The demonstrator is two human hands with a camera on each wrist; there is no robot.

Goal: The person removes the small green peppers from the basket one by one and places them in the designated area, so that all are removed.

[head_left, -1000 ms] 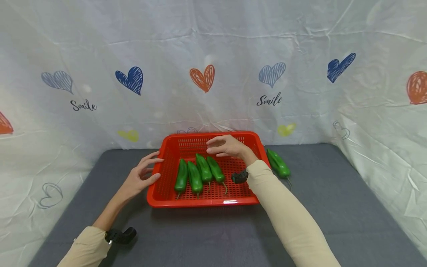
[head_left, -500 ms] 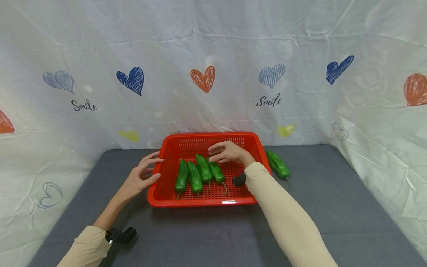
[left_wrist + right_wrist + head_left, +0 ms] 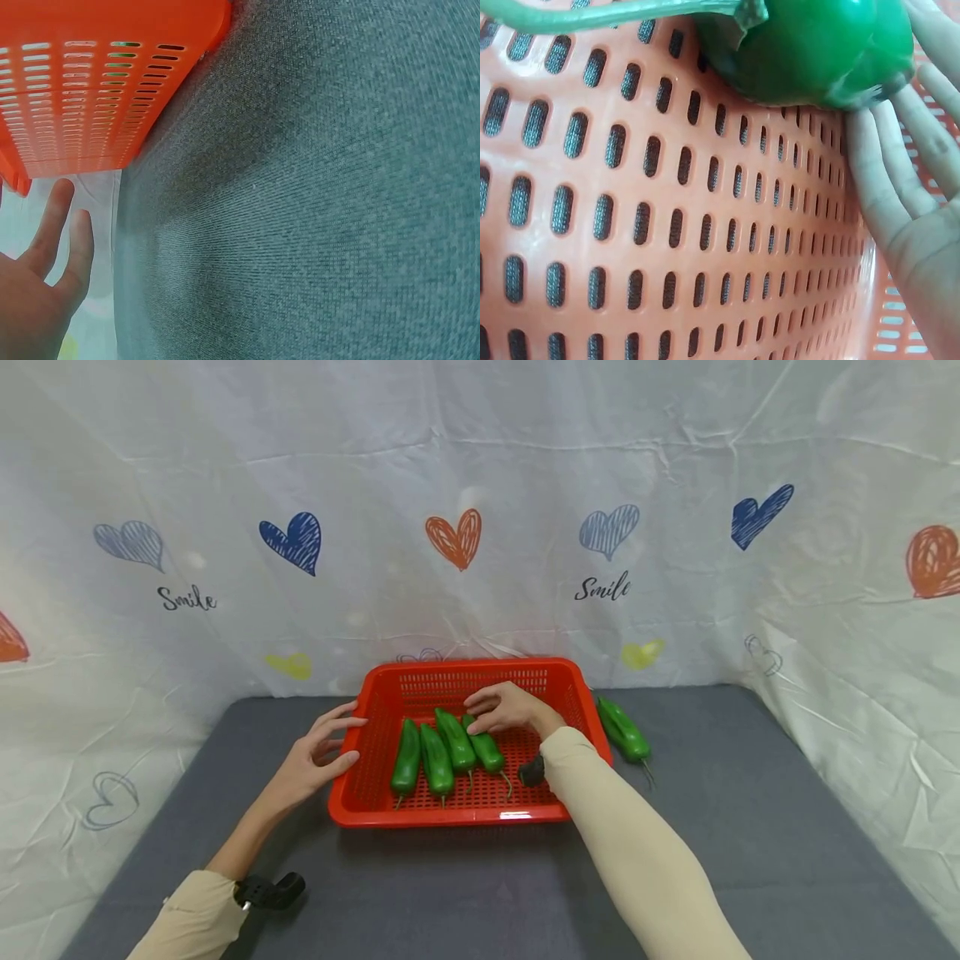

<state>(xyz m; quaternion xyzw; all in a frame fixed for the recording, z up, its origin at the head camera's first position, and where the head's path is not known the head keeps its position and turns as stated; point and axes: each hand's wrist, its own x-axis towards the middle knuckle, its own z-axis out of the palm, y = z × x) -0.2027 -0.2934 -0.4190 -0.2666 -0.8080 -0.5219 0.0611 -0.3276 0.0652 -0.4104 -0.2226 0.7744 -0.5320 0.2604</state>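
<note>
Four green peppers (image 3: 437, 762) lie side by side in the red basket (image 3: 453, 816), centre of the head view; a fifth pepper (image 3: 626, 732) lies outside it, on the grey cloth (image 3: 750, 810) at centre right. The left hand (image 3: 309, 762) rests its relaxed, spread fingers at the basket's left rim; with so light a contact, a sideways push inside could slide the basket. The right hand (image 3: 508, 708) reaches over the rightmost of the four, its fingers loosely bent and apparently not gripping. That pepper nearly abuts its left neighbour, so fingers entering the narrow gap could roll or drag both. In the left wrist view, the basket's slotted wall fills the upper left and extended fingers rise at lower left; their contact with the rim cannot be judged there. In the right wrist view, the pepper's stem end shows at upper centre and the fingers extend along its far side at right. Its glossy skin could slip from a weak pinch, and its long stem, at upper left, could snag in a slot.
</note>
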